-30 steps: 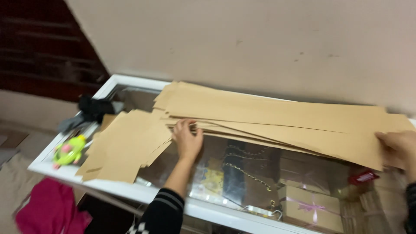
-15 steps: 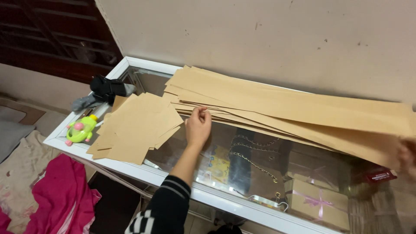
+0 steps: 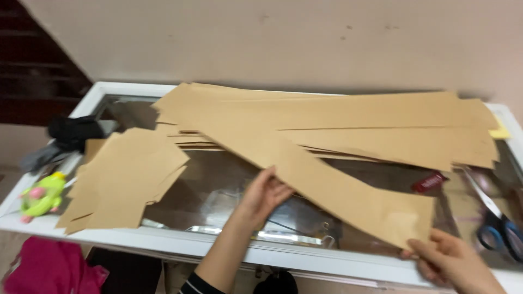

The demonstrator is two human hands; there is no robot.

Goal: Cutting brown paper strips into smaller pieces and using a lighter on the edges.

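A long strip of brown paper (image 3: 327, 185) lies slanted across the glass top, drawn out from a pile of long brown sheets (image 3: 348, 120) at the back. My left hand (image 3: 265, 194) grips the strip's near edge about midway. My right hand (image 3: 452, 264) pinches its lower right corner near the front edge. A smaller stack of cut brown pieces (image 3: 128, 177) sits to the left.
The glass-topped counter with a white frame (image 3: 180, 242) stands against a beige wall. Blue-handled scissors (image 3: 498, 220) and a small red item (image 3: 429, 182) lie at the right. A green and pink toy (image 3: 41, 197) and dark cloth (image 3: 73, 133) sit at the left; pink fabric (image 3: 49, 269) lies below.
My left hand left the pile's left end and took the middle of one strip. My right hand came toward the front. The strip now angles out from the pile toward me.
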